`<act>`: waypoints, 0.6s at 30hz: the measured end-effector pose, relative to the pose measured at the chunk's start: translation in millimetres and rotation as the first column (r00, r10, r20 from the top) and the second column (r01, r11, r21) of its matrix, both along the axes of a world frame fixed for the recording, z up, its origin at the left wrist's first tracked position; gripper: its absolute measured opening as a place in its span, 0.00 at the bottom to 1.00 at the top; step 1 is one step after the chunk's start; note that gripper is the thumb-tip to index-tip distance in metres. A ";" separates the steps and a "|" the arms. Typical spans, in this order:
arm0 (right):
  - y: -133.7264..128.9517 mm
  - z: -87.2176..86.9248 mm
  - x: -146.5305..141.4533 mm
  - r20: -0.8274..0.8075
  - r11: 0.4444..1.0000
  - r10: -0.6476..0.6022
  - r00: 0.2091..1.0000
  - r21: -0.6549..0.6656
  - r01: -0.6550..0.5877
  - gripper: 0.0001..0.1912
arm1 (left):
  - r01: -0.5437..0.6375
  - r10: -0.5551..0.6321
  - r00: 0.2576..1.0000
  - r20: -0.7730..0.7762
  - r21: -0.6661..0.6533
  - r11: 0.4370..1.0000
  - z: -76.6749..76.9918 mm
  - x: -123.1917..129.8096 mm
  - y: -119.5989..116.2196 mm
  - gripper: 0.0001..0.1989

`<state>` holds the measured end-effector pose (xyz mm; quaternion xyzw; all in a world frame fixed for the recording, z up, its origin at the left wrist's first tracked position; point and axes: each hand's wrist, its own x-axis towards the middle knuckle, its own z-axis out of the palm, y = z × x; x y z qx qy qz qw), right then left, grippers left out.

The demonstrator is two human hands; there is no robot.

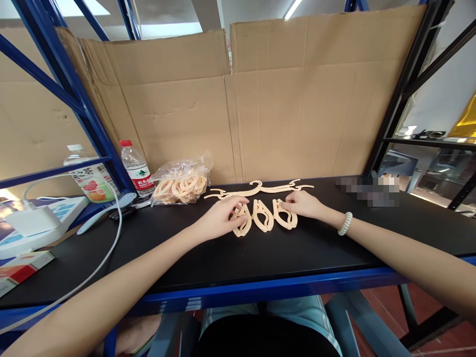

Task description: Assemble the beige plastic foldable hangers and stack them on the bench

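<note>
Arranging, seemingly, three folded hangers (257,214) between the front and back edges of the bench (208,260), I curl my left hand (221,218) half-open at the leftmost (243,232), hold unclear, and pinch the rightmost (276,212) with my right hand (302,203), any adjustment calling for a light touch.

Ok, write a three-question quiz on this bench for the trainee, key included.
1. How many folded hangers lie in a row in front of the unfolded hanger?
2. True or false: the left hand is at the rightmost folded hanger.
3. Which stands next to the plastic bag of hangers: A, a red-capped water bottle; B, a white charger; C, a red and white box?

Key:
1. Three.
2. False; the right hand is there, and the left hand is at the leftmost one.
3. A.
</note>
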<state>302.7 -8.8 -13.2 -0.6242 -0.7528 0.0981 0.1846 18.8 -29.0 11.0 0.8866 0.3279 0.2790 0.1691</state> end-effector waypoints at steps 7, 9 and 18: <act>-4.5 0.2 0.3 -0.002 0.994 0.063 0.998 0.086 -0.063 0.23 | 0.190 -0.178 0.904 -0.388 -0.009 0.982 -4.0 4.5 -22.8 0.32; -10.0 5.7 2.3 -0.037 0.981 0.111 0.993 0.166 -0.103 0.22 | 0.180 -0.171 0.881 -0.441 -0.021 0.983 -6.1 7.2 -29.7 0.35; -45.5 22.6 7.8 0.161 0.850 0.519 0.839 0.000 -0.526 0.47 | 0.170 -0.160 0.848 -0.505 -0.026 0.985 -10.2 12.1 -37.4 0.39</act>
